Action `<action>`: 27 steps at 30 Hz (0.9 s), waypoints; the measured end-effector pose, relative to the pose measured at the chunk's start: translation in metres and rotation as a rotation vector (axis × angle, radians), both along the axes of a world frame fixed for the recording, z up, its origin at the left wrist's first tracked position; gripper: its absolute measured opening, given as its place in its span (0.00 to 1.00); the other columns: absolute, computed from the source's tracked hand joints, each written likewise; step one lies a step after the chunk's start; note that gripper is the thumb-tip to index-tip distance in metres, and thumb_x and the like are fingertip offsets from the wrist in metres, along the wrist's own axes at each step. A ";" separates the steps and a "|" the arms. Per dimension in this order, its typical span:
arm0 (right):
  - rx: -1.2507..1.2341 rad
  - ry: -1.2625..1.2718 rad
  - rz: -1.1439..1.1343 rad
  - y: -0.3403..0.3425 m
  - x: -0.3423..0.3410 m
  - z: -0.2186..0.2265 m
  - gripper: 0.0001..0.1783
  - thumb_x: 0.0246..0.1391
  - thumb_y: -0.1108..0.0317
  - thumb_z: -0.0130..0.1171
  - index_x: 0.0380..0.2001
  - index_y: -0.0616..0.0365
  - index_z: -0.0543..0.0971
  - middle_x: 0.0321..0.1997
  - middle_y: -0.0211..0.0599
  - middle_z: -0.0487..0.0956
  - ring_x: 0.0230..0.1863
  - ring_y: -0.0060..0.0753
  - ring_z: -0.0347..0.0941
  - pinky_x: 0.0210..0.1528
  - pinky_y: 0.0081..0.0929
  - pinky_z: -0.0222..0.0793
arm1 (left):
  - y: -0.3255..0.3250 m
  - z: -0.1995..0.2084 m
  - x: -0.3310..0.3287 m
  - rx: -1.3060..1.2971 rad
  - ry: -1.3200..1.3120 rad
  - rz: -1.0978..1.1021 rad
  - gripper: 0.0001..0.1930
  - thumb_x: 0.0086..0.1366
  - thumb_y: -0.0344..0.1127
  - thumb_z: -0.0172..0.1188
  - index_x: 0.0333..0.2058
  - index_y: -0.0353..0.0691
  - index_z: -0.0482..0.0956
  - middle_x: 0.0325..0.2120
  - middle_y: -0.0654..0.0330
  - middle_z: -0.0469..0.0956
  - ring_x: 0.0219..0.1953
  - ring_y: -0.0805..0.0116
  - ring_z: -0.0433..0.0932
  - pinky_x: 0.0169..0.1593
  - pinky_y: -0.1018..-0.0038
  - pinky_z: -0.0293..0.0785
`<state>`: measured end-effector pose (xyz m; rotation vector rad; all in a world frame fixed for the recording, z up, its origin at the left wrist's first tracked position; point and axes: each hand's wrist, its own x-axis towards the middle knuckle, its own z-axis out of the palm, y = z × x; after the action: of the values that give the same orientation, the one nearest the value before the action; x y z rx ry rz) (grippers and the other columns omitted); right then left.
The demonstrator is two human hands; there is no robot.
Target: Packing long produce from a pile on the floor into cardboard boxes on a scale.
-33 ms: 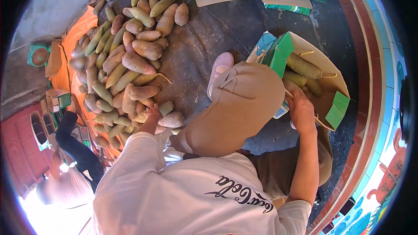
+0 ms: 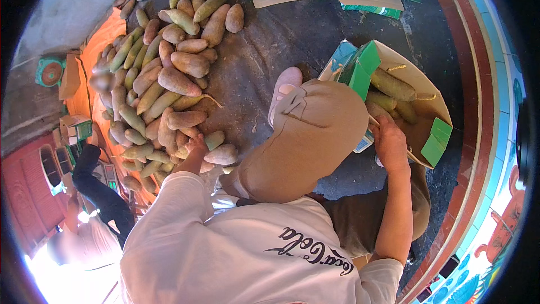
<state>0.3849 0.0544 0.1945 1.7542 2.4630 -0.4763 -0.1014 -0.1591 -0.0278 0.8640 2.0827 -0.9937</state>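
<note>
Currently, the left hand (image 2: 197,145), fingers partly spread, touches the vegetable pile (image 2: 177,81) at frame left; a pinkish vegetable (image 2: 223,155) lies just lower right, long axis near horizontal. Far right, the right hand (image 2: 389,139) curls at the box (image 2: 428,85); neither grip is discernible.

Spreads both arms well apart. Reaches with the left hand (image 2: 197,146) left of the frame's centre, back of the hand showing, fingers bent and pointing mostly toward the top. Slants the left forearm (image 2: 193,164) upward and slightly rightward from the lower left. Bends the right elbow (image 2: 399,250) at the lower right, with the right forearm (image 2: 395,202) nearly upright. Curls the right hand (image 2: 389,142) right of centre, fingertips too hidden to judge their grip.
</note>
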 end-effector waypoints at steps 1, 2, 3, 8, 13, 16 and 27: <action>-0.010 -0.011 -0.003 0.001 -0.001 0.004 0.10 0.50 0.67 0.52 0.32 0.62 0.70 0.27 0.51 0.75 0.30 0.52 0.73 0.33 0.41 0.69 | -0.008 -0.009 -0.006 0.048 0.019 -0.042 0.28 0.51 0.38 0.60 0.52 0.51 0.63 0.54 0.57 0.61 0.57 0.56 0.59 0.56 0.58 0.60; -0.009 -0.009 -0.006 0.002 -0.001 0.004 0.10 0.50 0.67 0.52 0.32 0.62 0.70 0.27 0.51 0.75 0.30 0.52 0.73 0.33 0.41 0.69 | -0.014 -0.016 -0.011 0.097 0.040 -0.083 0.28 0.50 0.40 0.61 0.51 0.51 0.63 0.55 0.56 0.61 0.57 0.55 0.59 0.56 0.58 0.59; -0.020 -0.022 -0.014 0.002 -0.001 0.004 0.10 0.50 0.67 0.52 0.33 0.62 0.70 0.27 0.51 0.75 0.31 0.51 0.73 0.34 0.41 0.69 | -0.021 -0.022 -0.018 0.100 0.042 -0.086 0.28 0.50 0.40 0.61 0.51 0.51 0.63 0.55 0.56 0.61 0.57 0.55 0.59 0.56 0.58 0.59; -0.064 -0.016 -0.071 0.001 0.000 0.001 0.11 0.49 0.68 0.53 0.36 0.60 0.71 0.32 0.52 0.74 0.35 0.53 0.71 0.37 0.42 0.67 | -0.028 0.001 -0.011 -0.036 0.075 0.252 0.37 0.43 0.43 0.68 0.53 0.46 0.61 0.54 0.53 0.62 0.56 0.59 0.63 0.53 0.62 0.66; -0.031 -0.023 -0.013 0.004 -0.004 0.004 0.11 0.50 0.65 0.53 0.33 0.62 0.70 0.27 0.50 0.76 0.31 0.50 0.74 0.34 0.41 0.69 | -0.050 -0.003 -0.012 0.000 -0.030 0.318 0.42 0.41 0.45 0.69 0.54 0.43 0.57 0.54 0.53 0.62 0.55 0.60 0.66 0.52 0.66 0.68; -0.004 -0.005 0.000 0.001 0.001 -0.003 0.11 0.50 0.65 0.53 0.33 0.62 0.70 0.26 0.49 0.76 0.31 0.49 0.74 0.34 0.41 0.69 | -0.042 0.007 0.010 0.043 0.007 0.223 0.42 0.40 0.45 0.69 0.53 0.43 0.57 0.52 0.53 0.63 0.54 0.60 0.66 0.52 0.66 0.68; -0.057 0.002 -0.065 0.001 0.000 -0.002 0.12 0.50 0.65 0.53 0.36 0.61 0.71 0.32 0.50 0.75 0.36 0.50 0.72 0.38 0.41 0.67 | -0.001 0.026 0.030 0.253 -0.098 0.139 0.40 0.37 0.43 0.71 0.49 0.37 0.61 0.45 0.49 0.72 0.50 0.58 0.70 0.51 0.68 0.68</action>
<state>0.3853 0.0552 0.1925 1.8162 2.3752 -0.5478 -0.0714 -0.1601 -0.0021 0.8598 2.1804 -0.6120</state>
